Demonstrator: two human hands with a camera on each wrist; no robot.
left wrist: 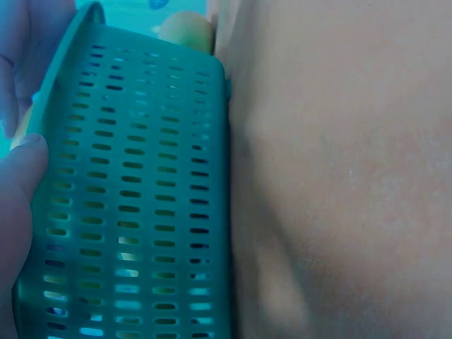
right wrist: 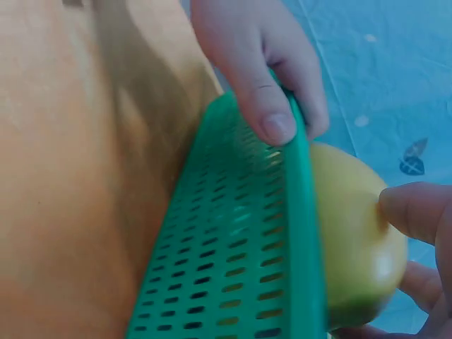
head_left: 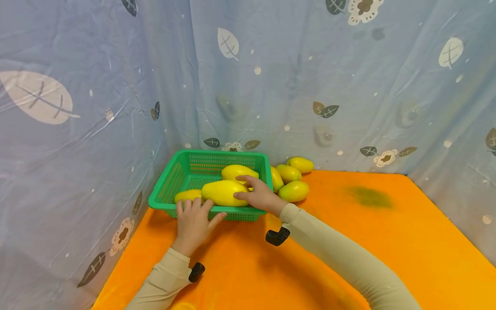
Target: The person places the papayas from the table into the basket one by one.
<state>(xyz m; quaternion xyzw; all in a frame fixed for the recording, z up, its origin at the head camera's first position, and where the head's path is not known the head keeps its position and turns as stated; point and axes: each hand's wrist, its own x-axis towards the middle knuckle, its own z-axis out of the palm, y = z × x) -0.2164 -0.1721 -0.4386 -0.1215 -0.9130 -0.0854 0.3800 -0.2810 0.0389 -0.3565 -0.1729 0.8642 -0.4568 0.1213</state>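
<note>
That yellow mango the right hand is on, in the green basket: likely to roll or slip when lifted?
The mango looks smooth and glossy, so probably somewhat slippery. Its rounded oval shape would likely roll on the orange table, though the basket wall and neighbouring fruit should check it. The right hand wraps its end, suggesting a firm, stiff body.

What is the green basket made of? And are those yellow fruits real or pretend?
The green basket looks like molded plastic: smooth, slightly glossy, with neat rows of slots in its walls. The yellow fruit under the right hand has a smooth, shiny, very even skin, so it may be plastic, but the pictures cannot settle that.
</note>
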